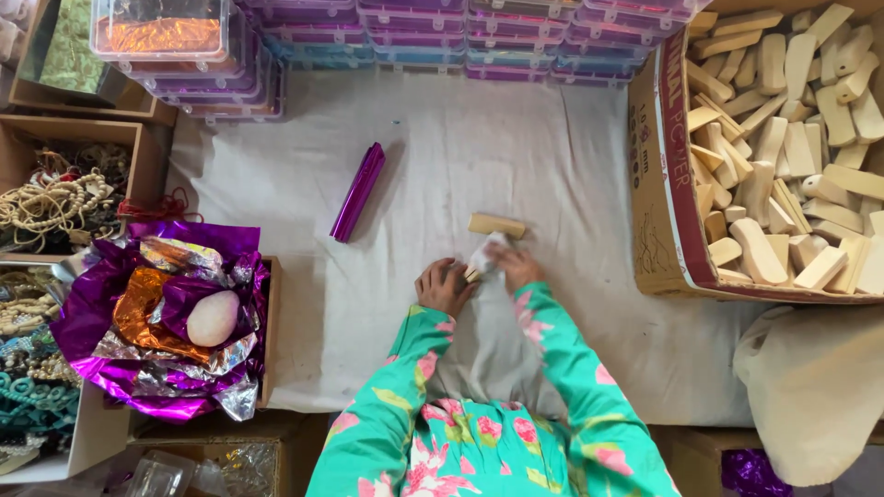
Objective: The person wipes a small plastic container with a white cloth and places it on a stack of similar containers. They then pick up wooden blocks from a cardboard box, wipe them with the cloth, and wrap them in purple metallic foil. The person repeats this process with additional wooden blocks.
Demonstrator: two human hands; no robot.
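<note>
While both hands are working close together at the near middle of the white cloth-covered surface [552,147], the left hand [444,287] is curling shut, fingertips pinching a small wooden block [472,273] at its end. The right hand [514,267] is closing around a crumpled bit of white wrap [486,252] pressed against that same block. How tight either grip is, I cannot tell; the fingers are hiding most of it.

A second wooden block [496,225] is lying loose just beyond the hands, apart from them. A rolled purple foil tube [358,191] is sitting farther off to the left. A cardboard box [665,184] full of similar wooden pieces is standing at right. At left, a heap of purple and orange foil sheets [157,322] is holding a pale egg-shaped lump [213,318]; boxes of beads [55,198] are sitting behind it. Stacked clear plastic cases [387,37] are lining the far edge.

My read on doing this well:
- left hand keeping the block steady, not rotating it
- right hand pulling the wrap snug along the faces, so no slack is bunching at the corners
- working low over the cloth, so a slip is not sending the block off the edge
- keeping the loose block clear of the working hands
</note>
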